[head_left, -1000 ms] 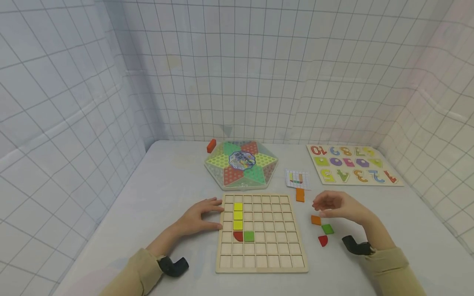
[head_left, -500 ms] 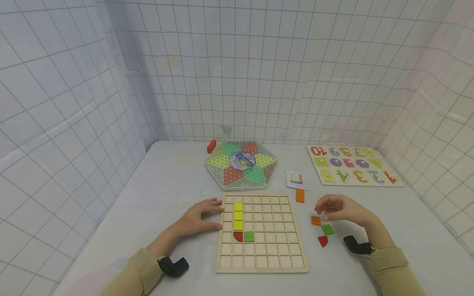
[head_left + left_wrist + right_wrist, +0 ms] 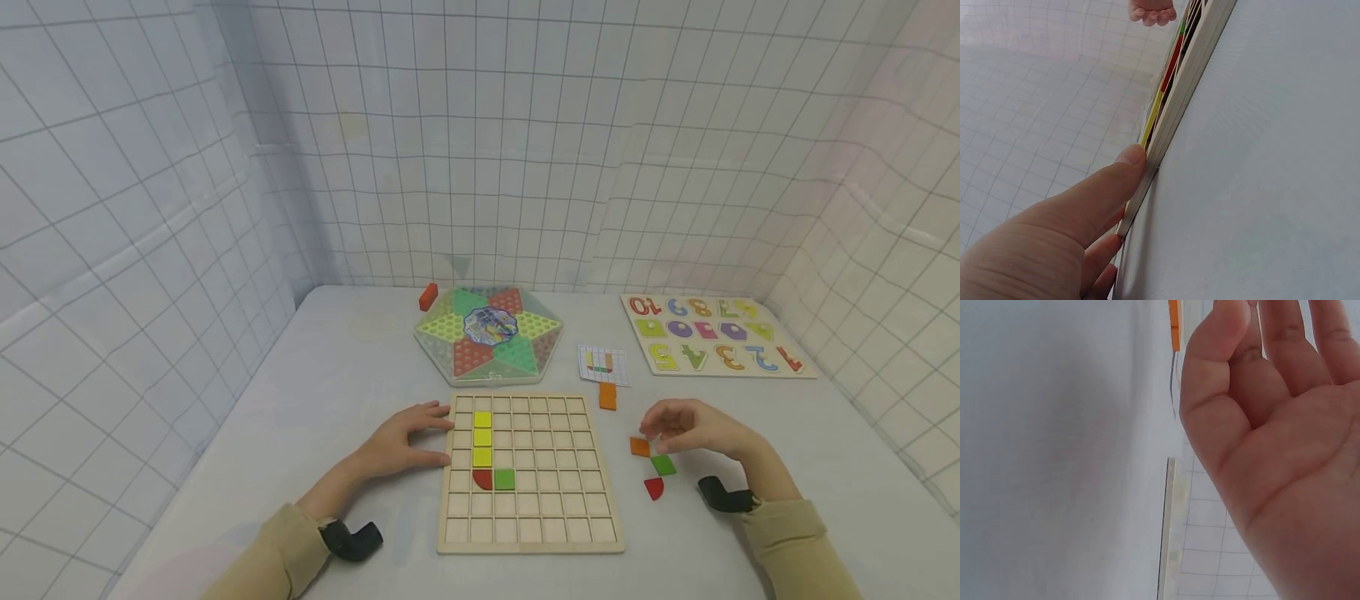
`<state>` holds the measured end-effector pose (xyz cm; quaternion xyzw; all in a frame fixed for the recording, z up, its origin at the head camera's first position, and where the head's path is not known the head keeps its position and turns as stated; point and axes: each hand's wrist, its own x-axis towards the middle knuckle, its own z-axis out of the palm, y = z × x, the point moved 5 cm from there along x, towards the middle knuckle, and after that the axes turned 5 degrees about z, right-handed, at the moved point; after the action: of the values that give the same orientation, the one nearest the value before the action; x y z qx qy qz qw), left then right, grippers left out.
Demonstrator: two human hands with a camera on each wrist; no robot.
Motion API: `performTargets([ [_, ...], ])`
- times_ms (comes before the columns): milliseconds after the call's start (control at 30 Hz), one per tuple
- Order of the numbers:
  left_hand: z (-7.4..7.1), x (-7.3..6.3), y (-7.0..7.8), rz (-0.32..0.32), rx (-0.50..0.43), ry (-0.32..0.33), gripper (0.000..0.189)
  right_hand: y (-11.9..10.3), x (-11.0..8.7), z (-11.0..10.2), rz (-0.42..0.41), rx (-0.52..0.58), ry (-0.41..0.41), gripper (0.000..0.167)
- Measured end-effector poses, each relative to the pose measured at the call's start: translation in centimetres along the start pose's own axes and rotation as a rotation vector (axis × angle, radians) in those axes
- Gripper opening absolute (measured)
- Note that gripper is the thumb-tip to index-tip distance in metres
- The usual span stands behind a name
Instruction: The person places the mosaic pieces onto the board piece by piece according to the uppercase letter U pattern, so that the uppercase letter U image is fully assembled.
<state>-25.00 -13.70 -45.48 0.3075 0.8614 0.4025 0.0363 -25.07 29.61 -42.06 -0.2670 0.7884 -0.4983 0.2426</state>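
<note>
My left hand (image 3: 397,437) rests its fingertips and thumb on the left edge of a wooden grid board (image 3: 528,528). In the left wrist view the thumb lies along the board's rim. Set in the grid are a column of yellow square tiles (image 3: 482,437), a red quarter-circle tile (image 3: 483,480) below it and a green square tile (image 3: 505,479) beside that. My right hand (image 3: 697,427) hovers with loosely bent fingers over an orange tile (image 3: 639,447) and a green tile (image 3: 664,466). Nothing is in its grasp. Nearby lies a red quarter-circle tile (image 3: 655,488).
A pattern card (image 3: 600,362) lies beyond the board, with an orange piece (image 3: 608,397) at its lower edge. Farther back are a hexagonal Chinese checkers box (image 3: 489,350), a red block (image 3: 428,297) and a number puzzle board (image 3: 712,337). Gridded walls enclose the table.
My right hand has lowered slightly and shifted a little right, nearer the loose orange and green tiles. The left hand and the tiles have stayed in place.
</note>
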Motion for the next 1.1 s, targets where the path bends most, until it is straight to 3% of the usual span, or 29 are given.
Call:
performTargets([
  [400,0.0,0.0,0.0,0.004,0.005,0.003,0.052,0.7,-0.3,0.0,0.086,-0.013,-0.024,0.028],
  [700,0.0,0.0,0.0,0.008,0.003,0.003,0.052,1.4,-0.4,0.0,0.1,0.01,-0.079,0.031],
  [1100,-0.1,0.0,0.1,-0.008,0.017,-0.006,0.052,1.5,-0.6,-0.1,0.136,0.042,-0.083,0.034],
])
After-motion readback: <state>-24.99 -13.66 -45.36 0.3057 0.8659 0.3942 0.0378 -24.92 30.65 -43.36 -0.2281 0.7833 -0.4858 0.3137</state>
